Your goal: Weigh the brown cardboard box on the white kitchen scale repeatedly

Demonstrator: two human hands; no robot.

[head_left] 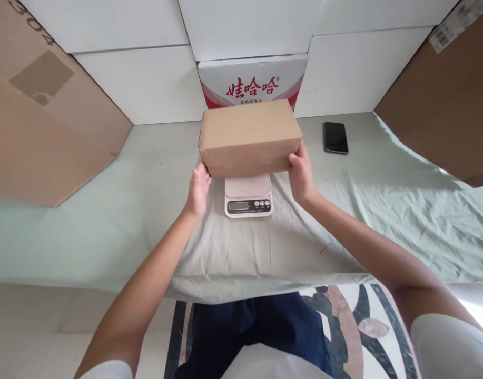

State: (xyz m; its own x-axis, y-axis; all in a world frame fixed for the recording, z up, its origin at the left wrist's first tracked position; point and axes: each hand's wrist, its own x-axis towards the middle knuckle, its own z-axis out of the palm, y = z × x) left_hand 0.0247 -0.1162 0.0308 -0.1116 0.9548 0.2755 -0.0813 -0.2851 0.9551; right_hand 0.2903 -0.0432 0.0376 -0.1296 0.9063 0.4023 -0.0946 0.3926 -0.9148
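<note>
Both hands grip box over scale.
Left hand [197, 190] and right hand [301, 176] fingers curl against box [249, 138] ends; scale [248, 196] just below fingertips.

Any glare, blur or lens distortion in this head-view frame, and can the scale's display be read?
Head view: soft, even light, no hard shadows; bright overexposure at the lower right floor edge; wide-angle bending at the edges; focus sharp on the cardboard box; the scale display is too small to read.

Cloth [146, 184] open L & R of scale [248, 196]; phone [335, 137] far R, big cartons [39, 116] flank both sides
</note>
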